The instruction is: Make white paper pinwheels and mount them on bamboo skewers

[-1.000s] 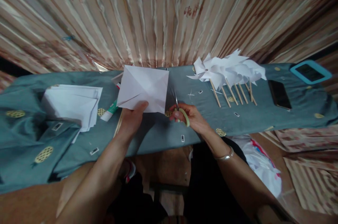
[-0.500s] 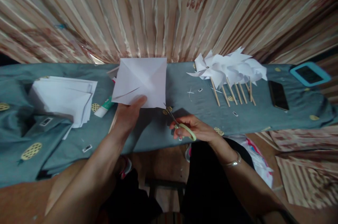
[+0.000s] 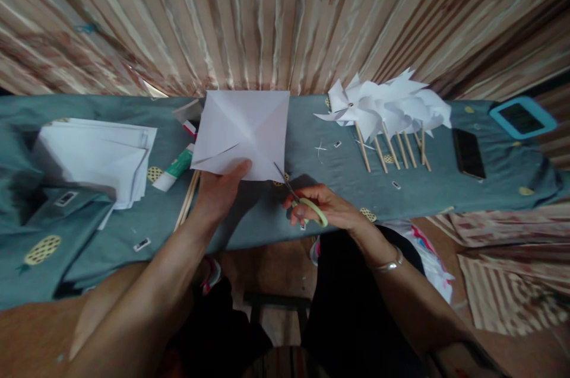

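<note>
My left hand (image 3: pixel 222 188) grips a square sheet of white paper (image 3: pixel 244 123) by its near edge, thumb on top and fingers beneath. Diagonal creases cross the sheet, and a slit runs in from its near left corner. In my right hand (image 3: pixel 323 209) is a pair of scissors (image 3: pixel 315 212) with pale green handles. Their blades are parted at the paper's near right corner, one blade lying over the sheet. Beside my left forearm lie a green and white glue stick (image 3: pixel 175 168) and several thin wooden sticks (image 3: pixel 187 200).
Several white paper pinwheels (image 3: pixel 387 105) on sticks lie to the right on the grey-green cloth (image 3: pixel 249 229). A black phone (image 3: pixel 468 152) and a blue-framed tablet (image 3: pixel 522 117) are farther right. At left is a stack of white paper (image 3: pixel 98 155). A striped curtain (image 3: pixel 249 22) hangs behind.
The scissors have moved up to the paper, and a blade now overlaps its near right corner. The view has shifted slightly, showing more of the wooden sticks.
</note>
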`<state>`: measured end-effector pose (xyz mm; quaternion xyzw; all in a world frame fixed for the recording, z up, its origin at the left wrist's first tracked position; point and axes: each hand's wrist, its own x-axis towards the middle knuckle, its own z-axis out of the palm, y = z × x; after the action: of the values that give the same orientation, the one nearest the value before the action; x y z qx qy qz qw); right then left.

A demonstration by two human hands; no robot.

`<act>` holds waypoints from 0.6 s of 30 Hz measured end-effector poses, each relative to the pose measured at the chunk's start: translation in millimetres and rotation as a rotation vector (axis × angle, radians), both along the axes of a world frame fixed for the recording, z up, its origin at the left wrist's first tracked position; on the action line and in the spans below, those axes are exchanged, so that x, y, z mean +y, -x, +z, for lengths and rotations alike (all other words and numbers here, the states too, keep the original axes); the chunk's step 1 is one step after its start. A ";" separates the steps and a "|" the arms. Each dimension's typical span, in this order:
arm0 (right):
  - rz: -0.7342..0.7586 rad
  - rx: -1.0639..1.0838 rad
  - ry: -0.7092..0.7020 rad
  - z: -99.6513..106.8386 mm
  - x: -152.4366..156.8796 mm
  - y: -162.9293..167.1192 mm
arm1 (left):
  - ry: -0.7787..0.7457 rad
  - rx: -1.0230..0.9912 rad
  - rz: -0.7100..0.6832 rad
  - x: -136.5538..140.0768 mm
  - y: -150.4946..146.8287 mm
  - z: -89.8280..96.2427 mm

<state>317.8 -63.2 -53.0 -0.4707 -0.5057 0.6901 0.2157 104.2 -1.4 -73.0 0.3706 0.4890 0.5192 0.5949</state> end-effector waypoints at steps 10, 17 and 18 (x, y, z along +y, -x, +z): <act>-0.003 0.009 -0.013 -3.6 0.1 -1.4 | -0.093 0.063 0.023 -3.0 -3.7 5.3; 0.020 0.043 -0.033 -4.8 -0.1 -2.4 | -0.094 0.049 0.036 -1.9 -2.3 -0.7; 0.024 0.043 -0.029 -4.8 0.0 -2.3 | -0.101 0.045 0.036 -1.7 -2.3 -1.4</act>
<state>320.1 -63.2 -57.7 -0.4464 -0.5166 0.6951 0.2251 106.5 -3.1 -74.3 0.4029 0.4820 0.5454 0.5549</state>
